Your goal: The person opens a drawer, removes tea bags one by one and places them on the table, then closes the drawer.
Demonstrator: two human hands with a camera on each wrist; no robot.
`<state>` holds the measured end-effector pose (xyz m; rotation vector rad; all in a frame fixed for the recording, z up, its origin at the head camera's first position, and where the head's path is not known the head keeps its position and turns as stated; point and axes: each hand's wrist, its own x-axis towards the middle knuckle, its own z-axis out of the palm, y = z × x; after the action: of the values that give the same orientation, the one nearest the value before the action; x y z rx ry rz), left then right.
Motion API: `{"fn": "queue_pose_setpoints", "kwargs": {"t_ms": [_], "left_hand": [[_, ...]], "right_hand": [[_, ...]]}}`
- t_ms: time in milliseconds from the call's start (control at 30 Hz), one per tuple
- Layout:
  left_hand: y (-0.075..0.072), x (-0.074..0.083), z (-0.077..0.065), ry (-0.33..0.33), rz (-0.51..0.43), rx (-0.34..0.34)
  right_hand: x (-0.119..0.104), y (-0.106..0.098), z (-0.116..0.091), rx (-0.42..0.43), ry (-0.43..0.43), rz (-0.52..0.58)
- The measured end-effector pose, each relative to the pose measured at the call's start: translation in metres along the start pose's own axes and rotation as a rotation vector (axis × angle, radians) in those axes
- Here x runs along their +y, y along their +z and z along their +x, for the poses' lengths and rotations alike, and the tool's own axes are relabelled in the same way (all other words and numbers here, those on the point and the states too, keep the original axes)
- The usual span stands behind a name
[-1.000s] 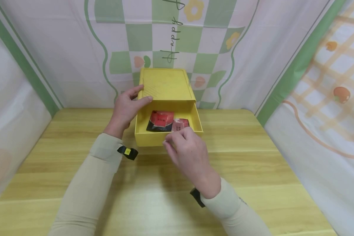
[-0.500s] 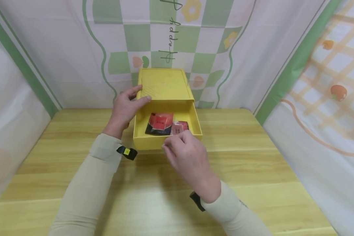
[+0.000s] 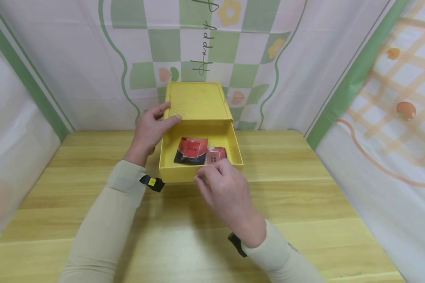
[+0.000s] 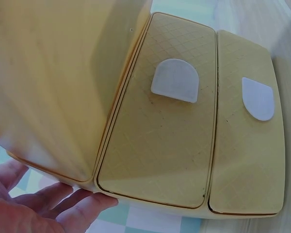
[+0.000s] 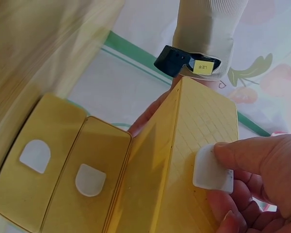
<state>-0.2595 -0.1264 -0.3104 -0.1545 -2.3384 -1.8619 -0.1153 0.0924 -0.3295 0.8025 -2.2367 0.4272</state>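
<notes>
A small yellow drawer cabinet (image 3: 198,100) stands at the back of the table with its top drawer (image 3: 178,175) pulled out. Two sachets lie inside: a red and black sachet (image 3: 191,151) and a smaller pink and red sachet (image 3: 215,156), partly hidden. My right hand (image 3: 226,192) pinches the drawer's white tab handle (image 5: 211,170) between thumb and fingers, seen in the right wrist view. My left hand (image 3: 150,131) rests on the cabinet's left side, thumb on its top edge and fingers along the side wall.
Below the open drawer, a middle drawer (image 4: 157,141) and a bottom drawer (image 4: 250,160) are closed, each with a white tab. The wooden table (image 3: 297,177) spreads around the cabinet. A patterned curtain (image 3: 251,78) hangs close behind it.
The top drawer has slid a little farther out toward me, together with my right hand and the sachets. My left hand has stayed on the cabinet's side.
</notes>
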Motion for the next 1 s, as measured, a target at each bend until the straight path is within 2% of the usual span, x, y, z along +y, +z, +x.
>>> {"fn": "queue_pose_setpoints", "kwargs": {"t_ms": [667, 1000], "left_hand": [[0.0018, 0.0001, -0.0005, 0.007, -0.008, 0.008], [0.0019, -0.0015, -0.0005, 0.019, -0.001, 0.019]], "right_hand": [[-0.0006, 0.0006, -0.0050, 0.046, -0.015, 0.001], [0.0000, 0.0016, -0.0069, 0.033, -0.001, -0.002]]}}
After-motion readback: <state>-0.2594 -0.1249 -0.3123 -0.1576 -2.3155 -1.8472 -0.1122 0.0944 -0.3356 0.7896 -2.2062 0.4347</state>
